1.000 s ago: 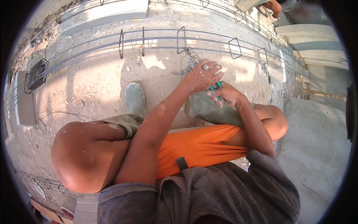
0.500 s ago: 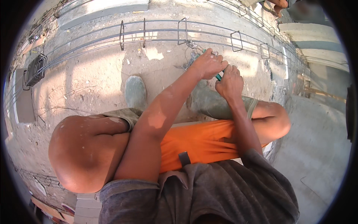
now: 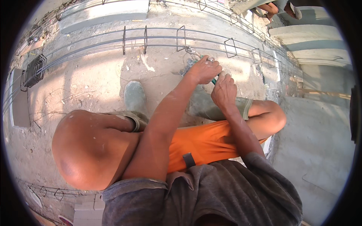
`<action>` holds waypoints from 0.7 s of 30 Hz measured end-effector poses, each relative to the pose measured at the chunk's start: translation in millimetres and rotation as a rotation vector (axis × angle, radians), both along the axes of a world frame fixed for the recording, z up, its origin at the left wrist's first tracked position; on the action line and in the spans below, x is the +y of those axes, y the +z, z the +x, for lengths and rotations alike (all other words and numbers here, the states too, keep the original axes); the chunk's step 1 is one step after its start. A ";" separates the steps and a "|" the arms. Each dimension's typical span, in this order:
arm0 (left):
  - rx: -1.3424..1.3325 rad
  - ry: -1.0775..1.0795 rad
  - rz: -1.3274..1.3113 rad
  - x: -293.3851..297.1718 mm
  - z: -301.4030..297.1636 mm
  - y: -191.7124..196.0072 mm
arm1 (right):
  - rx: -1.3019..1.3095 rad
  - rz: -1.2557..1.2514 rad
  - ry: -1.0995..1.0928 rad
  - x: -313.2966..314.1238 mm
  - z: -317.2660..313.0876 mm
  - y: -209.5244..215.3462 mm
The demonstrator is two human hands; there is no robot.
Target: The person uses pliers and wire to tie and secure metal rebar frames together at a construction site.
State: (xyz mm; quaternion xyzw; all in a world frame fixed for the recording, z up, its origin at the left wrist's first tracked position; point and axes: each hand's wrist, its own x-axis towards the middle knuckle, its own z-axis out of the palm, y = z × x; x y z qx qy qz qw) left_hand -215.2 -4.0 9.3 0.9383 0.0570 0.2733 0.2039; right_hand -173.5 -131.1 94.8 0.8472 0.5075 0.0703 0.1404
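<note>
Left hand [image 3: 205, 71] curled round a green-handled hand tool [image 3: 214, 80], right hand [image 3: 225, 90] just behind it, fingers wrapped over the handle end. Both narrow, no open palm. Tool sits between them, angled up-left, metal head [image 3: 191, 50] at the lower bar of the rebar cage [image 3: 146, 37], just beside a square stirrup [image 3: 185, 35]. Can't tell exact tool type, or whether the head actually bites on anything.

Step, my read: two-handed leverage at that bar/stirrup spot. Next move calls for keeping the head seated there and a firm grip on the handle; slip-off is the likely risk.

Below the hands: rubber boots [image 3: 134, 96] planted on dusty, rubble-strewn ground [image 3: 85, 75], patchy sun and shade. No tabletop, work is at ground level.

Further out: bundle of stirrups [image 3: 34, 71] at left by a concrete block [image 3: 19, 100], pale slab [image 3: 103, 17] up top, second rebar cage [image 3: 232, 18] upper right, smooth concrete floor [image 3: 313, 147] at right. Co-worker's leg [image 3: 269, 9] at the top edge, well apart.
</note>
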 end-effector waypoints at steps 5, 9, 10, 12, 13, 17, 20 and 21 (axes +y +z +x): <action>-0.020 -0.030 0.064 -1.2 -16.9 -2.3 | 0.181 -0.096 -0.061 2.5 -5.5 0.9; -0.128 -0.036 0.084 -3.8 -26.9 -14.0 | 0.564 -0.020 -0.083 -7.0 9.3 -22.4; -0.161 -0.031 0.132 -2.8 -29.6 -13.4 | 0.721 -0.009 -0.130 -7.8 14.0 -28.6; -0.227 -0.027 0.227 -1.0 -35.8 -8.9 | 1.289 -0.004 -0.514 -15.0 29.7 -41.9; -0.224 -0.031 0.218 0.1 -40.1 -11.5 | 1.427 0.000 -0.615 -15.2 26.1 -43.8; -0.071 -0.028 0.185 -2.8 -46.4 -18.6 | 1.334 -0.020 -0.683 -10.6 9.2 -47.5; 0.088 -0.021 0.126 -6.6 -40.7 -8.4 | 0.833 -0.067 -0.460 -0.6 -5.4 -34.6; 0.130 -0.021 0.100 -5.6 -39.5 -1.7 | 0.693 -0.051 -0.379 3.7 -11.1 -22.4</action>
